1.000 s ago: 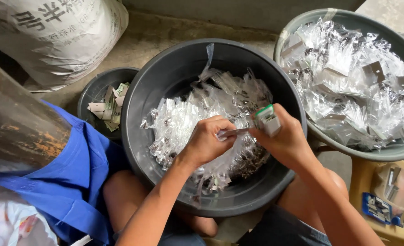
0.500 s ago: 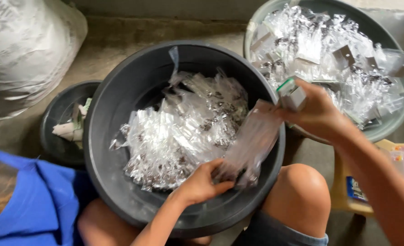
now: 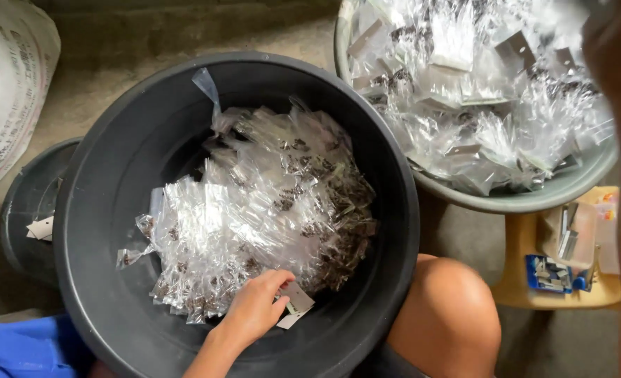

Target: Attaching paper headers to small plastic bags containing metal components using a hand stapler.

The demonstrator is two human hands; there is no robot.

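A big black basin [image 3: 107, 280] holds a heap of small clear plastic packets [image 3: 261, 203] with dark bits inside. My left hand [image 3: 254, 311] reaches into its near side, fingertips pinching a small pale card [image 3: 295, 299] at the foot of the heap. My right hand [image 3: 615, 42] is blurred at the top right corner, over a grey basin [image 3: 506, 199] heaped with clear packets holding pale cards [image 3: 478, 84]. Its forearm runs down the right edge. Whether it holds anything is hidden by blur.
A small black bucket [image 3: 20, 210] with paper scraps [image 3: 41, 227] stands left of the basin. A white sack [image 3: 2, 91] lies at the far left, blue cloth [image 3: 23, 346] at the bottom left. My knee [image 3: 457, 308] presses the basin. A yellow stool [image 3: 534, 280] carries small boxes.
My right hand carried a packet from the black basin up over the grey basin. My left hand dropped to the near side of the heap and took the pale card.
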